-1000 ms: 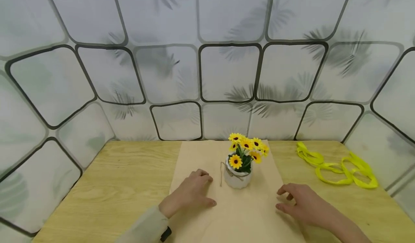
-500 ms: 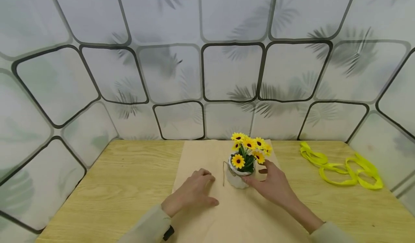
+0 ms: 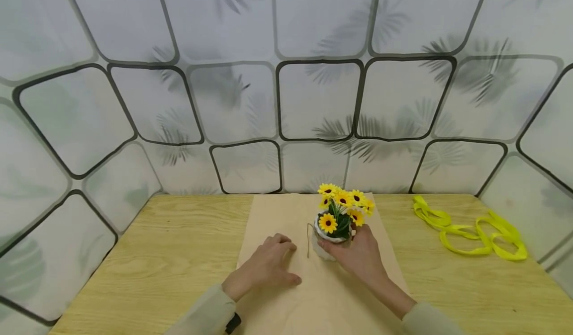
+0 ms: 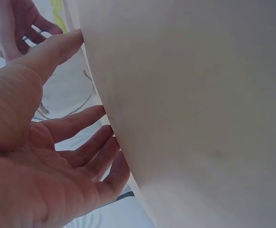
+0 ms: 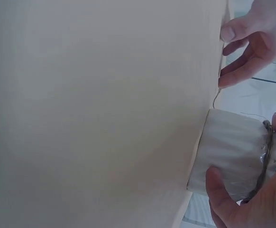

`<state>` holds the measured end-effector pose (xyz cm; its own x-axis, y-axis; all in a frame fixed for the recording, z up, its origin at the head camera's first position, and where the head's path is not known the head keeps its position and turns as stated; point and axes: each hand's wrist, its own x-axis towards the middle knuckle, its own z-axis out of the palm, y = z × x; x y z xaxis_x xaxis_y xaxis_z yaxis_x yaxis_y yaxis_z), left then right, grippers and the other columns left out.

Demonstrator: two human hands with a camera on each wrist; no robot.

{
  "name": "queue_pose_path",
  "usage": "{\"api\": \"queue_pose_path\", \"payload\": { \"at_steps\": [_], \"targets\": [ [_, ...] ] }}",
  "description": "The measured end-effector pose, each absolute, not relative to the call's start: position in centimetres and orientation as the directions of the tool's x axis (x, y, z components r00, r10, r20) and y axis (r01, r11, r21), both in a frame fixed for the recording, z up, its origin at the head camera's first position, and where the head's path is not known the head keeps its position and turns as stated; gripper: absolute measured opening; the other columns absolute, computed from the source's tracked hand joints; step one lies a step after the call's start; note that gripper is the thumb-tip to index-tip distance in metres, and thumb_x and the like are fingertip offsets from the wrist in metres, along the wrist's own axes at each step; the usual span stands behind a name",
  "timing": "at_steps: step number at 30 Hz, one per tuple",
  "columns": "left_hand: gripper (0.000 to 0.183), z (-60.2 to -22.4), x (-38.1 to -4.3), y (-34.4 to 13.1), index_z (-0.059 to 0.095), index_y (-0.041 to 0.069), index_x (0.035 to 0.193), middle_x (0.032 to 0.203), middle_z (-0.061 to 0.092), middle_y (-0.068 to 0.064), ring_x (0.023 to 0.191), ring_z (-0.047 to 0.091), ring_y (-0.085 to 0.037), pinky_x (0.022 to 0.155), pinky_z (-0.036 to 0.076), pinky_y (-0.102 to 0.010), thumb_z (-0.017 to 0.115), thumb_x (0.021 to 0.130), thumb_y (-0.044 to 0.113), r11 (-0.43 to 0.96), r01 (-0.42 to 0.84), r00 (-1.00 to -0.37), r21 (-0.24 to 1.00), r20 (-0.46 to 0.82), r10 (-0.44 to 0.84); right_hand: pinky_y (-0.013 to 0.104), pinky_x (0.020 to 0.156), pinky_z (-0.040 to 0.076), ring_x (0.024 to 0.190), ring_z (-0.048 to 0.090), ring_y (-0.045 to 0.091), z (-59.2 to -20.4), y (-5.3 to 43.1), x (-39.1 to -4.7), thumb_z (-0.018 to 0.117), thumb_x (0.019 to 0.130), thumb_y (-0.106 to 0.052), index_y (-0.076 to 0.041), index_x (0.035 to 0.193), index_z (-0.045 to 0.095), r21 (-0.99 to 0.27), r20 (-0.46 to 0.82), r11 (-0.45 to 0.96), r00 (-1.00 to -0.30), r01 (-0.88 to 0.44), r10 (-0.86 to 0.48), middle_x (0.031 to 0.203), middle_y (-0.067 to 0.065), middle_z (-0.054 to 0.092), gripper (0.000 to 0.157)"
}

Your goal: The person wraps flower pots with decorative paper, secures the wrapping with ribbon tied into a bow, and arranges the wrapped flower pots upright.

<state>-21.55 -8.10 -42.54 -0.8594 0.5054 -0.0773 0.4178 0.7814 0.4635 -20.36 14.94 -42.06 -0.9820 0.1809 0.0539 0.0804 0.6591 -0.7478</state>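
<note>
A white pot (image 3: 323, 250) of yellow sunflowers (image 3: 342, 199) stands upright on a sheet of brown paper (image 3: 277, 215). My right hand (image 3: 362, 258) grips it from the right side; in the right wrist view thumb and fingers are around the pot's wall (image 5: 230, 149). Twine is tied around the pot, and a loose end of twine (image 3: 308, 240) sticks out to its left. My left hand (image 3: 266, 263) rests on the paper left of the pot, its fingertips touching the sheet and its fingers relaxed, holding nothing.
Yellow ribbon (image 3: 517, 255) lies in loose loops at the right of the wooden table (image 3: 179, 255). A pale patterned curtain (image 3: 233, 111) surrounds the table's back and sides.
My right hand has moved left from the paper's right edge to the flower pot and taken hold of it. The left hand stays where it was; the pot has hardly moved.
</note>
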Motion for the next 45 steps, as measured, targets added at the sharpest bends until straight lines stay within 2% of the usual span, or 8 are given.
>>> {"api": "queue_pose_path", "payload": {
  "at_steps": [8, 18, 24, 29, 34, 39, 41, 45],
  "targets": [
    [0.065, -42.3, -21.5, -8.1, 0.065, 0.004, 0.131, 0.138, 0.055, -0.013, 0.124, 0.053, -0.032, 0.102, 0.047, -0.054, 0.088, 0.08, 0.038, 0.785, 0.414, -0.861, 0.462, -0.082, 0.502, 0.059, 0.095, 0.055, 0.123, 0.064, 0.041, -41.8, 14.9, -21.2, 0.087, 0.076, -0.054, -0.002, 0.142, 0.047, -0.702, 0.156, 0.712, -0.98, -0.022, 0.124, 0.133, 0.023, 0.063, 0.093],
    [0.064, -42.2, -21.6, -7.9, 0.065, 0.005, 0.13, 0.136, 0.056, -0.012, 0.123, 0.053, -0.031, 0.102, 0.048, -0.052, 0.088, 0.08, 0.039, 0.785, 0.412, -0.853, 0.463, -0.105, 0.51, 0.053, 0.082, 0.06, 0.106, 0.071, 0.038, -41.7, 15.4, -21.2, 0.083, 0.077, -0.058, 0.0, 0.128, 0.059, -0.676, 0.16, 0.737, -0.977, -0.004, 0.141, 0.117, 0.021, 0.071, 0.081],
    [0.052, -42.2, -22.2, -7.7, 0.068, 0.002, 0.127, 0.129, 0.064, -0.015, 0.116, 0.062, -0.032, 0.095, 0.055, -0.05, 0.077, 0.091, 0.039, 0.762, 0.353, -0.891, 0.543, -0.055, 0.451, 0.051, 0.086, 0.059, 0.109, 0.07, 0.039, -41.6, 16.1, -21.1, 0.077, 0.078, -0.07, 0.003, 0.127, 0.06, -0.7, 0.06, 0.709, -0.982, 0.086, 0.178, 0.118, 0.023, 0.072, 0.089],
    [0.043, -42.5, -23.1, -6.6, 0.069, 0.003, 0.123, 0.114, 0.072, -0.013, 0.1, 0.071, -0.027, 0.084, 0.059, -0.042, 0.061, 0.103, 0.04, 0.595, 0.241, -0.954, 0.767, 0.073, 0.292, 0.053, 0.091, 0.057, 0.116, 0.066, 0.042, -41.2, 16.9, -20.9, 0.075, 0.077, -0.073, 0.005, 0.133, 0.055, -0.725, -0.01, 0.675, -0.981, 0.14, 0.193, 0.127, 0.028, 0.067, 0.099],
    [0.052, -42.3, -23.9, -4.8, 0.059, -0.005, 0.137, 0.123, 0.069, -0.023, 0.105, 0.072, -0.032, 0.086, 0.062, -0.039, 0.053, 0.107, 0.038, 0.276, -0.011, -0.962, 0.961, -0.085, 0.259, 0.056, 0.098, 0.053, 0.125, 0.059, 0.045, -41.0, 17.5, -20.9, 0.075, 0.078, -0.073, 0.008, 0.139, 0.05, -0.746, -0.068, 0.641, -0.978, 0.18, 0.197, 0.138, 0.031, 0.058, 0.105],
    [0.057, -42.5, -24.1, -3.0, 0.046, -0.015, 0.143, 0.116, 0.069, -0.021, 0.096, 0.072, -0.019, 0.09, 0.061, -0.033, 0.049, 0.11, 0.032, 0.041, -0.264, -0.898, 0.964, -0.261, 0.355, 0.057, 0.104, 0.05, 0.133, 0.052, 0.046, -40.9, 18.0, -20.7, 0.075, 0.077, -0.073, 0.009, 0.148, 0.04, -0.788, -0.142, 0.566, -0.966, 0.242, 0.216, 0.148, 0.033, 0.049, 0.114],
    [0.053, -42.7, -24.2, -2.6, 0.049, -0.015, 0.141, 0.114, 0.07, -0.017, 0.094, 0.07, -0.014, 0.091, 0.06, -0.032, 0.05, 0.11, 0.029, 0.006, -0.296, -0.876, 0.955, -0.274, 0.396, 0.055, 0.104, 0.051, 0.133, 0.053, 0.044, -40.8, 18.1, -20.6, 0.076, 0.077, -0.071, 0.008, 0.15, 0.038, -0.81, -0.163, 0.527, -0.962, 0.258, 0.221, 0.15, 0.032, 0.047, 0.114],
    [0.048, -42.7, -24.5, -2.1, 0.054, -0.011, 0.138, 0.123, 0.07, -0.019, 0.106, 0.07, -0.018, 0.095, 0.059, -0.032, 0.055, 0.108, 0.026, -0.042, -0.325, -0.864, 0.945, -0.279, 0.419, 0.046, 0.097, 0.057, 0.129, 0.055, 0.04, -40.7, 18.2, -20.5, 0.079, 0.078, -0.067, 0.008, 0.152, 0.034, -0.862, -0.19, 0.429, -0.958, 0.268, 0.215, 0.15, 0.032, 0.045, 0.114]
  ]
}}
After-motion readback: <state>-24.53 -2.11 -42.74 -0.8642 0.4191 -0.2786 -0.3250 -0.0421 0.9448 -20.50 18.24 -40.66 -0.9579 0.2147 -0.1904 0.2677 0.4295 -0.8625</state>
